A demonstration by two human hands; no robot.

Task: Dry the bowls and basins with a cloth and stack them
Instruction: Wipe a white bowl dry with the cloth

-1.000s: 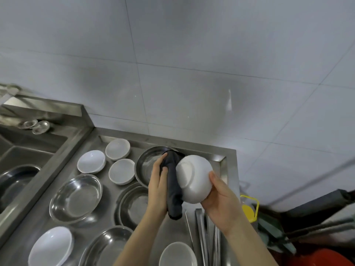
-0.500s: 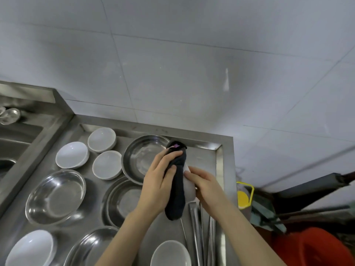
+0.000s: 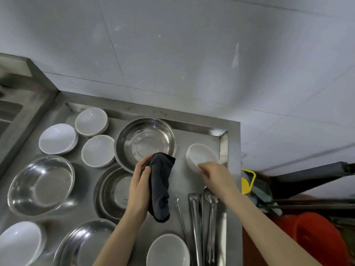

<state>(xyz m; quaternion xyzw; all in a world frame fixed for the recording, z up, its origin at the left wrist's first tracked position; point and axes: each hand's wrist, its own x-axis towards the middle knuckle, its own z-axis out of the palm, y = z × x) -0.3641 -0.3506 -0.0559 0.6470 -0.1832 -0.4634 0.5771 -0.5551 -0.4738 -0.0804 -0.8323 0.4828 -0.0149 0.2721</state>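
Note:
My left hand [image 3: 139, 187] grips a dark grey cloth [image 3: 160, 181] that hangs down over the steel counter. My right hand [image 3: 217, 174] reaches to the far right corner, fingers on the near rim of a white bowl [image 3: 201, 154] that sits upright on the counter. A large steel basin [image 3: 145, 141] stands just left of that bowl. More steel basins lie at the left [image 3: 41, 185], centre [image 3: 113, 191] and front [image 3: 84, 244]. Three white bowls [image 3: 91, 121] [image 3: 57, 139] [image 3: 98, 150] cluster at the back left.
Steel tongs [image 3: 196, 223] and a ladle [image 3: 207, 194] lie along the counter's right side. White bowls sit at the front left [image 3: 19, 244] and front centre [image 3: 168, 250]. The raised counter rim [image 3: 233, 143] borders the right edge. A red bucket [image 3: 317, 239] stands beyond it.
The white bowl went from being held against the cloth in front of me to resting upright in the far right corner. My right hand moved right with it; the cloth stayed in my left hand.

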